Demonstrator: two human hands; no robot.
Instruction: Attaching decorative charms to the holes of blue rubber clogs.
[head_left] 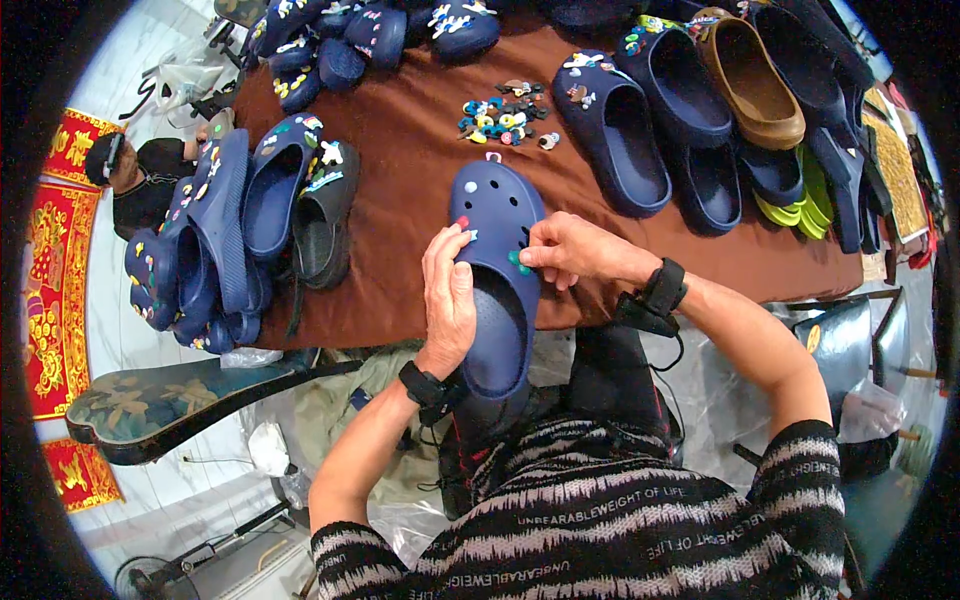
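A navy blue clog (494,212) with round holes lies at the table's near edge, its toe pointing away from me and its heel over my lap. My left hand (450,300) grips its left side, fingers stretched along the upper. Between the thumb and fingers of my right hand (568,250) is a small green charm (518,262), pressed against the right side of the upper. White and red charms sit on the clog near my left fingertips, and a pale round one (470,187) is on the toe. Beyond the toe lies a pile of small colourful charms (500,118).
The table wears a brown cloth (400,200). Clogs with charms (275,200) stand at the left, more (370,40) at the back. On the right are blue clogs (625,140), a brown clog (750,75) and lime-green footwear (800,205). A padded seat (170,400) is at left.
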